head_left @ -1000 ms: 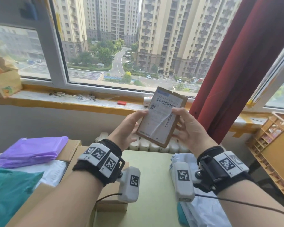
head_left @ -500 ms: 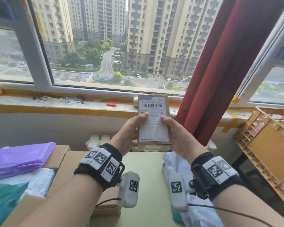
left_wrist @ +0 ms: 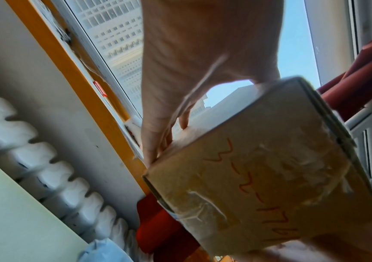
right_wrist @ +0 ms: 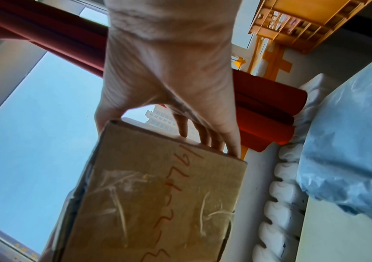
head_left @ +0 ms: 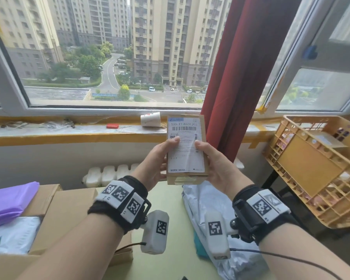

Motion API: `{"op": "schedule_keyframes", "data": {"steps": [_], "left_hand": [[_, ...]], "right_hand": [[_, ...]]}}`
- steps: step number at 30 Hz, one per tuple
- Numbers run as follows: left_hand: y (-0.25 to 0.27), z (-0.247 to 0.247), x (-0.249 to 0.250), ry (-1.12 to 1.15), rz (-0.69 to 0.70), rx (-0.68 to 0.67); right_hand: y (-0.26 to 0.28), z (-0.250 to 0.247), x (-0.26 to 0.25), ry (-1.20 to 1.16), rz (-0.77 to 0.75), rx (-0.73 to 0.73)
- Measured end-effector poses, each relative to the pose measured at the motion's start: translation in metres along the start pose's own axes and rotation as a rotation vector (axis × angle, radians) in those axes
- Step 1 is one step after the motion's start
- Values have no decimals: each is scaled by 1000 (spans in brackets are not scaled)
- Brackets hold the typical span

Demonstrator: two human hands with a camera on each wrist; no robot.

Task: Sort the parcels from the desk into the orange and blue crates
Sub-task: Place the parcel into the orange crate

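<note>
Both hands clasp one small brown cardboard parcel (head_left: 187, 150): the left hand (head_left: 156, 160) and the right hand (head_left: 214, 164) each have a thumb laid on the white shipping label (head_left: 185, 146) and fingers curled behind the box. The wrist views show those fingers flat against its back. So each grip is closed on the parcel, held up above the far edge of the pale green table (head_left: 170, 229), in front of the window sill (head_left: 69, 130).

A second ago the parcel was tilted, its top leaning right. Now it stands upright and square to the head camera, label facing the person, barcode and code line legible. The orange plastic lattice crate (head_left: 315, 170) has also come further into view at the right. I judge this to be the reading step: the label decides the crate, and the drop has not begun. No blue crate shows in any view.

The parcel is a slim rectangular carton, matt cardboard with clear tape over its seams; the tape is wrinkled and glossy on the underside, where a red handwritten number runs along it. The label is slightly creased paper. It looks rigid and light, easy to pass to one hand.

On the table lie soft items: a crumpled pale blue-grey plastic mailer bag (head_left: 206, 209) near the right wrist, a purple poly bag (head_left: 10, 201) at far left on larger cardboard boxes (head_left: 69, 215). The crate is stiff, open-gridded, tipped toward the table.
</note>
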State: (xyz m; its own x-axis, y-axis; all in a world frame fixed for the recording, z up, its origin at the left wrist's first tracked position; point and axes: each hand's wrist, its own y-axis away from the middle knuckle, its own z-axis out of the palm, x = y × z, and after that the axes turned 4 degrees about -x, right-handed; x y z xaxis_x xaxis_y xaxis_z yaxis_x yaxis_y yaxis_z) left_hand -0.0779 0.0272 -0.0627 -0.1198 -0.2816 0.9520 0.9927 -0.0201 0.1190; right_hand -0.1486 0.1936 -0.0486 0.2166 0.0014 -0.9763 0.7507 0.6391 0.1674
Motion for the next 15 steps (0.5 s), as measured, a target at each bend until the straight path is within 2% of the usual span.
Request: {"op": "schedule_keyframes", "data": {"steps": [7, 15], "left_hand": [[-28, 62, -15, 47, -25, -97], [-66, 166, -40, 27, -104, -179]], "right_hand": [[38, -61, -2, 1, 10, 97], [100, -153, -10, -38, 11, 206]]}}
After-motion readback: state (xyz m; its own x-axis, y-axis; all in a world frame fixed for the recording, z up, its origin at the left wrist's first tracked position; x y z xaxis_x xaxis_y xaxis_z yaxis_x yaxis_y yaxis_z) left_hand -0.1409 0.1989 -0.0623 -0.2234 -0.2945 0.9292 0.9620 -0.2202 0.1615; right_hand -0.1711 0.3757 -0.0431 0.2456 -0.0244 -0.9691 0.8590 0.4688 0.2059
